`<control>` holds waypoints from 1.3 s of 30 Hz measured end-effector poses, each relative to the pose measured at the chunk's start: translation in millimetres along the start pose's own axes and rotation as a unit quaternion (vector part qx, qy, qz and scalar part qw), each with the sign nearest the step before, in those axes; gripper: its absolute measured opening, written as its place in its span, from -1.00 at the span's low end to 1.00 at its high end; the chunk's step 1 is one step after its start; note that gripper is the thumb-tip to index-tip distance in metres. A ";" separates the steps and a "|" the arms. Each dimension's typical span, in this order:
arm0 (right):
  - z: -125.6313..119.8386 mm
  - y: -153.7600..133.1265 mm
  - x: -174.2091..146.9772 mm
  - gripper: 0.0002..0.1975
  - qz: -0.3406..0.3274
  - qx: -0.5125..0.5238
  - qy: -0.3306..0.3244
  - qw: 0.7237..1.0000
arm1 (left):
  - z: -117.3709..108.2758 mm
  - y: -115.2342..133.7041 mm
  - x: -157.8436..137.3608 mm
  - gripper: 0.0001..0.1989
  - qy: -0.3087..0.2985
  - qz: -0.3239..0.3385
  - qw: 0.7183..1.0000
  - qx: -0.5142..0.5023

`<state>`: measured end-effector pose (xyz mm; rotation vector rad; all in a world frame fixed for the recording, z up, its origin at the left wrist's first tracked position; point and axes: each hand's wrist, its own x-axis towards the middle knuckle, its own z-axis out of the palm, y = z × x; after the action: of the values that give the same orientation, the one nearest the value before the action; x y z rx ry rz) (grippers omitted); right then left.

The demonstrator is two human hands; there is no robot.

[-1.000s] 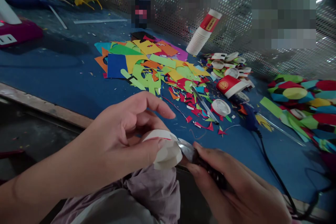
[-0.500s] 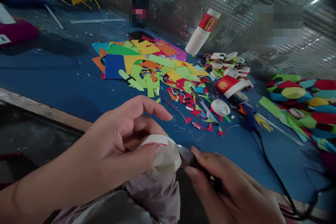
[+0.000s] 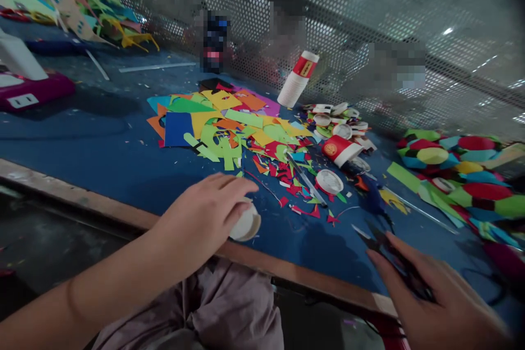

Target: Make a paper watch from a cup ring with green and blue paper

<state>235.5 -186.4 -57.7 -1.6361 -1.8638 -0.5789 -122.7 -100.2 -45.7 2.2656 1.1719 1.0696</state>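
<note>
My left hand point(image 3: 209, 208) is closed around a cut-down white paper cup piece point(image 3: 245, 224), low over the front edge of the table. Its fingers hide part of the piece, and I cannot tell whether it rests on the tabletop. To the right, my right hand point(image 3: 447, 295) grips a pair of dark thread snips point(image 3: 400, 265), the blades parted and pointing up and left. Beyond both hands lie coloured paper scraps point(image 3: 270, 150) and a round white cup base point(image 3: 329, 181).
A leaning stack of paper cups point(image 3: 297, 82) stands at the back by a perforated metal screen point(image 3: 254, 27). Nearby lies a red and white cup point(image 3: 340, 150). A blue glue gun point(image 3: 371, 194) is near my right hand; colourful paper shapes point(image 3: 451, 164) sit at the right.
The snips have left the cup piece and moved right with my right hand. My left hand has carried the piece from above my lap to the table edge. The view has tilted up.
</note>
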 end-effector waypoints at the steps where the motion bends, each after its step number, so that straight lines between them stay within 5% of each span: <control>1: 3.8 3.9 2.4 -0.62 -0.020 -0.034 -0.003 0.999 | -1.8 0.6 -2.4 -0.78 0.031 0.024 0.999 0.022; 3: 13.8 10.5 6.6 -0.50 -0.049 -0.079 -0.010 0.996 | -3.9 -0.1 -12.5 -0.75 0.078 0.107 0.988 0.085; 6: 27.6 12.0 10.8 -0.40 -0.048 -0.091 -0.016 0.995 | 1.3 -5.1 -31.9 -0.72 0.034 0.189 0.969 0.156; 9: 32.0 -5.1 11.7 -0.47 -0.026 -0.065 0.032 0.997 | 12.5 -10.1 -42.6 -0.61 0.018 0.182 0.964 0.192; 13: 26.2 -46.5 10.2 -0.63 -0.076 0.043 0.095 0.992 | 18.9 -12.2 -39.6 -0.49 -0.015 0.163 0.969 0.183; 21: 7.9 -96.9 58.6 -0.75 -0.183 0.185 0.039 0.965 | 17.5 -5.0 -35.2 -0.87 0.030 0.136 0.980 0.144; 26: 22.3 -111.5 112.0 -0.85 -0.225 0.153 0.019 0.962 | -2.5 -11.7 -44.5 -0.74 0.062 0.062 0.982 0.168; 30: 50.9 -120.7 149.0 -0.85 -0.201 0.139 -0.157 0.957 | -27.2 -41.5 -44.5 -0.70 0.065 -0.021 0.978 0.198; 32: 60.8 -122.0 167.2 -0.84 -0.192 0.126 -0.188 0.955 | -41.5 -60.3 -38.6 -0.72 0.061 -0.040 0.974 0.214; 36: 61.1 -115.2 196.3 -0.82 -0.150 0.113 -0.161 0.969 | -69.8 -89.7 -5.5 -0.67 -0.004 -0.045 0.973 0.227; 39: 49.0 -107.7 202.1 -0.82 -0.129 0.124 -0.111 0.978 | -83.4 -100.4 34.6 -0.70 -0.109 -0.013 0.970 0.215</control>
<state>107.4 -22.2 49.2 -1.3497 -2.2320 -0.2586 -227.0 -14.8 -38.3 2.5962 1.4411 0.5713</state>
